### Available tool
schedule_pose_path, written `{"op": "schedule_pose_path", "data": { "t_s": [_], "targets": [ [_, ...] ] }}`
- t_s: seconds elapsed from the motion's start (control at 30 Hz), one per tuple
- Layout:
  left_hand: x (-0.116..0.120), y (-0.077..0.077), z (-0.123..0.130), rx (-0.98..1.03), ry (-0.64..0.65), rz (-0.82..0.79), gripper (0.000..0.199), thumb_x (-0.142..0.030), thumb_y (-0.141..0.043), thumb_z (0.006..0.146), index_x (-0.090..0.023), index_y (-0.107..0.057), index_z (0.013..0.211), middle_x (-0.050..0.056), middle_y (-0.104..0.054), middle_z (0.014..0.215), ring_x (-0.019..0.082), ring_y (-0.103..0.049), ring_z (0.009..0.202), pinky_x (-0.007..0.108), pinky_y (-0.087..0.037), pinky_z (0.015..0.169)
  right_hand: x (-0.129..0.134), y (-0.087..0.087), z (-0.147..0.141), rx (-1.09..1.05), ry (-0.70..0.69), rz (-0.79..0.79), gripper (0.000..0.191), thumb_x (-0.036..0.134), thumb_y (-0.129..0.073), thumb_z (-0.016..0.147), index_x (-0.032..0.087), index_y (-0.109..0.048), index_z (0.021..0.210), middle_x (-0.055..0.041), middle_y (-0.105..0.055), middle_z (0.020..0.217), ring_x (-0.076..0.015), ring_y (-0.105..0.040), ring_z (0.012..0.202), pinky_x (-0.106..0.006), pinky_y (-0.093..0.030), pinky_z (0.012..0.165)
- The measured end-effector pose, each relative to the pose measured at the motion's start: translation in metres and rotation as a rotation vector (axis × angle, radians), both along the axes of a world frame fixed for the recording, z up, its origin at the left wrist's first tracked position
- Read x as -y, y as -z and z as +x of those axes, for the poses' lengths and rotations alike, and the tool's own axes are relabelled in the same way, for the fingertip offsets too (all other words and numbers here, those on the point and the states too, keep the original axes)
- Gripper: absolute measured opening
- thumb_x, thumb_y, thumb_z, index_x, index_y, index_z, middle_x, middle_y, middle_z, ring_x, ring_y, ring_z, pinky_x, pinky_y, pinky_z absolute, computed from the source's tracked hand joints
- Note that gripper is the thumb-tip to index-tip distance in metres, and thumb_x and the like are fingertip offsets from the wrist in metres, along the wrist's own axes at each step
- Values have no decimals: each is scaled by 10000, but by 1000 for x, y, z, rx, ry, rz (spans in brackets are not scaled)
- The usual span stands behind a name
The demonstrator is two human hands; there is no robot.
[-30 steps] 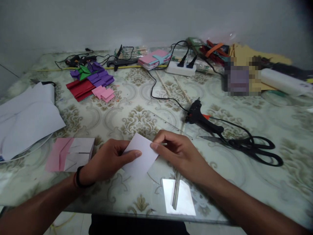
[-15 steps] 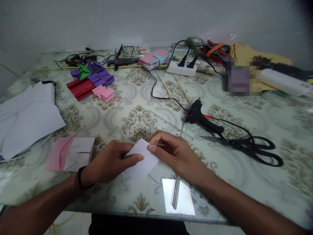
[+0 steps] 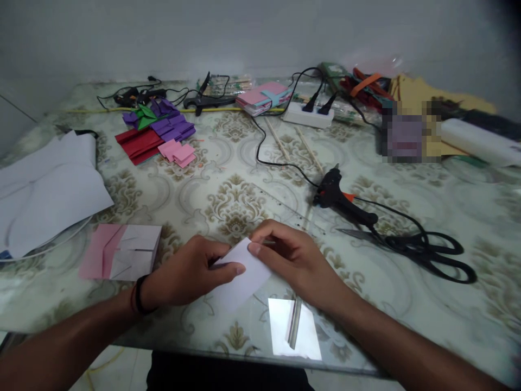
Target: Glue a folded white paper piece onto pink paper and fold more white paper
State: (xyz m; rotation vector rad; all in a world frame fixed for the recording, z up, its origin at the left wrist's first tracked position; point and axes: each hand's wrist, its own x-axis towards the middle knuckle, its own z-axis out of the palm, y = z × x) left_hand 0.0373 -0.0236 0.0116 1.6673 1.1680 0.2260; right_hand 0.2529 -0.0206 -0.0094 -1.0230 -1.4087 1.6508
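A small piece of white paper (image 3: 244,279) is held above the table between my two hands. My left hand (image 3: 195,271) pinches its left side, thumb on top and the other fingers hidden beneath. At the paper's upper corner, the thumb and forefinger of my right hand (image 3: 293,252) are closed on its edge. Left of my left wrist lies a folded pink and white paper piece (image 3: 124,252). Beyond my right hand are a clear ruler (image 3: 285,206), a black glue gun (image 3: 342,195) and black-handled scissors (image 3: 423,247).
White sheets (image 3: 49,190) lie at the left. Folded red paper (image 3: 138,145), purple paper (image 3: 175,127) and pink paper (image 3: 177,153) sit farther back. A white power strip (image 3: 308,115) stands near the wall, its cord running to the glue gun. Thin wooden sticks (image 3: 309,149) lie mid-table.
The view has shifted slightly, so most things appear a little farther right. Both hands keep hold of the white paper, which has tilted slightly; its upper corner sits closer to my right fingertips.
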Motion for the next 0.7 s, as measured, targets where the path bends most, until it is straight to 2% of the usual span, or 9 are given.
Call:
{"op": "schedule_pose_path", "data": {
  "t_s": [0.13, 0.27, 0.43, 0.57, 0.7],
  "targets": [
    [0, 0, 0, 84, 15, -3, 428, -426, -522, 989, -161, -486, 655, -52, -311, 627, 88, -292, 583, 226, -209, 494, 1, 0, 2, -2, 18, 34, 196, 375, -725, 928, 211, -653, 847, 24, -616, 754, -111, -541, 661, -233, -401, 571],
    [0, -1, -1, 76, 21, 2, 483, -414, -421, 1043, -175, -379, 626, -47, -266, 616, 82, -257, 564, 233, -188, 480, 0, -1, 0, 8, 6, 41, 157, 327, -705, 936, 211, -641, 852, 27, -611, 756, -106, -530, 653, -231, -386, 557],
    [2, 4, -2, 82, 43, 27, 509, -458, -472, 1024, -180, -350, 616, -51, -264, 598, 79, -256, 545, 230, -181, 461, 1, -2, 0, 20, 1, 76, 115, 285, -664, 956, 209, -651, 870, 21, -614, 757, -111, -539, 666, -239, -399, 576],
    [4, 5, 0, 54, 40, 34, 480, -427, -466, 1026, -178, -352, 633, -54, -256, 615, 77, -244, 557, 226, -176, 473, 2, -2, 1, 3, -6, 97, 119, 289, -684, 946, 207, -666, 862, 18, -624, 747, -114, -555, 674, -242, -417, 597],
    [3, 3, 1, 55, 29, 111, 510, -451, -474, 1023, -176, -332, 618, -55, -257, 596, 74, -260, 546, 227, -190, 478, 1, -3, -1, 3, 0, 67, 119, 289, -702, 927, 206, -672, 847, 21, -628, 735, -115, -561, 675, -245, -424, 607]
  ]
}}
